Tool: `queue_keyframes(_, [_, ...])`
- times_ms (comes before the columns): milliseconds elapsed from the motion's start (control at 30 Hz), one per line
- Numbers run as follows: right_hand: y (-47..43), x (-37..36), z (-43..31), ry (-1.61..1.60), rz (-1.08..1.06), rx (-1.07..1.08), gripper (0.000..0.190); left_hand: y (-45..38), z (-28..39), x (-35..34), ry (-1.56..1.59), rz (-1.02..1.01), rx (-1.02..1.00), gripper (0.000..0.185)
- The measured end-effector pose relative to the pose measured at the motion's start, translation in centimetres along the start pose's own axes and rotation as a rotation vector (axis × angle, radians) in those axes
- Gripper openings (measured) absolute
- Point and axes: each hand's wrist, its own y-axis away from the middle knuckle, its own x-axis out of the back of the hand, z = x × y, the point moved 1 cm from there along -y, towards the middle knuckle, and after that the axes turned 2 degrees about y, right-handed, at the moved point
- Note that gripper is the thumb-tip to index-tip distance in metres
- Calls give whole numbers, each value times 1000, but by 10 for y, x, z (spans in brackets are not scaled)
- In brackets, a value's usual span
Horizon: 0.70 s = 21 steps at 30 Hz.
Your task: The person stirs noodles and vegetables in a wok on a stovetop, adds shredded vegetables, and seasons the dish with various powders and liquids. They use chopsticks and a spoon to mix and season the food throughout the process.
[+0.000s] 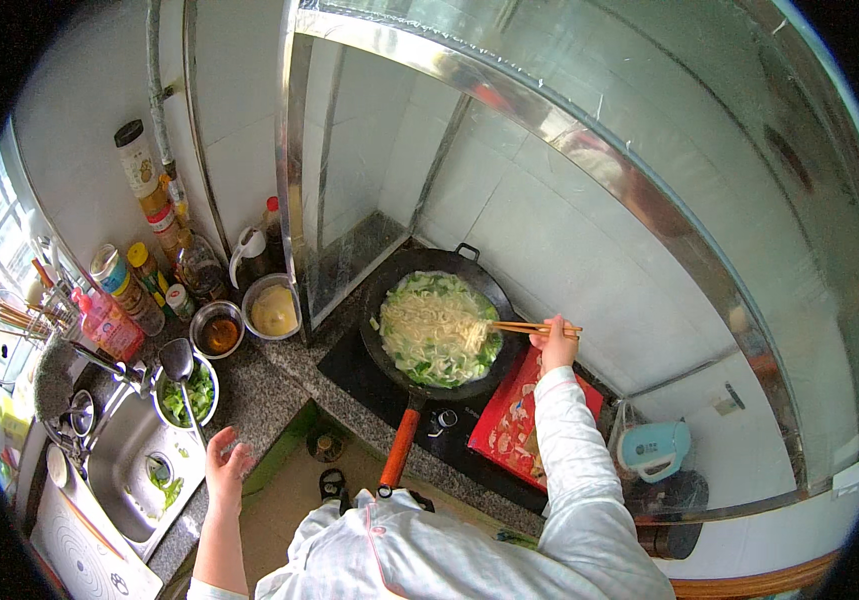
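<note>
A black wok [392,262] with an orange-red handle stands on the cooktop, holding noodles [437,322] and leafy greens in pale broth. My right hand [555,343] grips wooden chopsticks [523,328], whose tips are in the noodles at the wok's right side. My left hand [227,461] hovers with fingers apart near the counter edge, holding nothing. Just above it, a metal spatula [177,360] rests across a bowl of chopped greens [200,394]. Behind that bowl are a small bowl of dark sauce [220,334] and a bowl with pale yellow contents [273,309].
At left is a steel sink [110,457] with leaf scraps; bottles, including a pink one [110,326], line the wall. A red box or sheet [500,420] lies right of the wok, and a light-blue kettle [652,448] stands farther right. A metal-framed glass screen [347,187] surrounds the cooktop's back.
</note>
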Motion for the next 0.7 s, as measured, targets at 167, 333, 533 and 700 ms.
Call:
queue_keyframes(167, [45, -56, 9, 303, -182, 257, 28, -4, -3, 0, -68, 29, -50, 29])
queue_keyframes(333, [-2, -40, 39, 882, -118, 612, 24, -1, 6, -7, -37, -49, -78, 24])
queue_keyframes(533, [-10, -47, 54, 331, -322, -253, 23, 6, -8, 18, -37, 61, 7, 26])
queue_keyframes(700, [3, -93, 111, -92, 52, -312, 32, 3, 1, -3, -31, 18, 12, 27])
